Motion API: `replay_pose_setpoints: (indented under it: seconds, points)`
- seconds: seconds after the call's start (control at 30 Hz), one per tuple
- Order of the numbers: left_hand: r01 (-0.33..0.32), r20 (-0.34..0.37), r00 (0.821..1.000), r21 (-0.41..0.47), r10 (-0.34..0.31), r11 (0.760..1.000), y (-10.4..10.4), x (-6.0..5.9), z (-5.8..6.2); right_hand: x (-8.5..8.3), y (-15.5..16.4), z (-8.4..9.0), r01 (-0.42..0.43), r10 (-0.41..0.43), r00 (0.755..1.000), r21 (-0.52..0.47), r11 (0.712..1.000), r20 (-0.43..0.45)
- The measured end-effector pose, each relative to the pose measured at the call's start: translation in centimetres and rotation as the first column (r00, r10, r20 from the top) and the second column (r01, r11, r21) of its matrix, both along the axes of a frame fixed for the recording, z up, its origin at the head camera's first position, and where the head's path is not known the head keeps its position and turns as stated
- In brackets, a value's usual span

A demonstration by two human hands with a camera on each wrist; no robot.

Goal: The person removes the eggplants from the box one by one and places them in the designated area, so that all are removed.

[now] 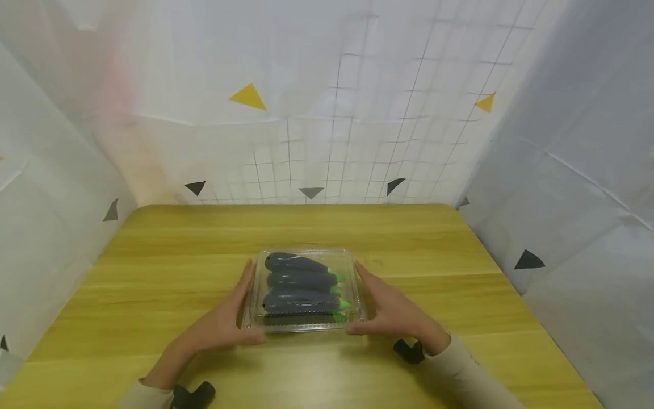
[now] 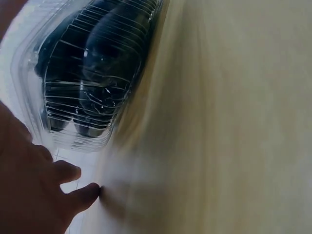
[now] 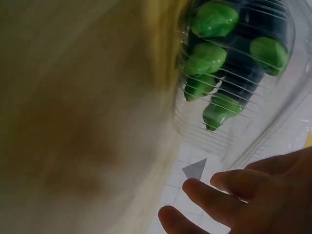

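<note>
A clear ribbed plastic clamshell box (image 1: 306, 254) is held between both hands over the middle of the wooden table. Several dark purple eggplants (image 1: 301, 279) with green caps lie side by side in it under the lid. My left hand (image 1: 222, 321) holds the box's left side, fingers along the edge and thumb by the front corner. On the opposite side, my right hand (image 1: 393, 309) holds it the same way. In the right wrist view, green eggplant caps (image 3: 214, 19) show through the ribbed wall, with several fingers (image 3: 214, 200) spread below the rim.
The wooden table (image 1: 179, 238) reaches back to a white sheet (image 1: 204, 147) with grid lines and black and yellow triangles. White sheets (image 1: 577, 187) also stand at the sides. Black wrist devices (image 1: 196, 395) are near both sleeves.
</note>
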State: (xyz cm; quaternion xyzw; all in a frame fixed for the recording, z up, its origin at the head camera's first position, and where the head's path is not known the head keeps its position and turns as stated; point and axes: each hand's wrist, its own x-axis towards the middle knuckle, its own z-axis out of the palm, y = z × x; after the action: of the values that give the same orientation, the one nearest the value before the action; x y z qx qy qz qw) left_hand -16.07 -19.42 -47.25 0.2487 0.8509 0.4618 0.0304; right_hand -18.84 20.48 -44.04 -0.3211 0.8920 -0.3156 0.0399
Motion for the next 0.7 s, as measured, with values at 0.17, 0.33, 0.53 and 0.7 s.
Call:
replay_pose_setpoints:
  seconds: [0.17,0.33,0.53,0.7]
  points:
    - [0.04,0.039,0.998,0.025,-0.041,0.999,0.3,0.1,-0.1,0.0,-0.3,-0.4,-0.067,0.067,0.998,-0.029,0.997,0.004]
    - [0.019,0.037,0.999,-0.008,-0.019,1.0,0.5,0.2,-0.1,0.3,-0.4,-0.6,-0.045,0.046,0.998,-0.025,0.999,0.05]
    - [-0.009,0.053,0.999,-0.039,0.011,0.999,0.5,0.2,-0.3,0.5,-0.3,-0.9,-0.05,0.05,0.998,-0.012,0.999,0.042]
    - [0.001,0.033,0.999,-0.034,0.0,0.999,0.3,0.4,-0.2,0.5,-0.6,-1.3,-0.064,0.065,0.997,-0.006,0.998,0.03]
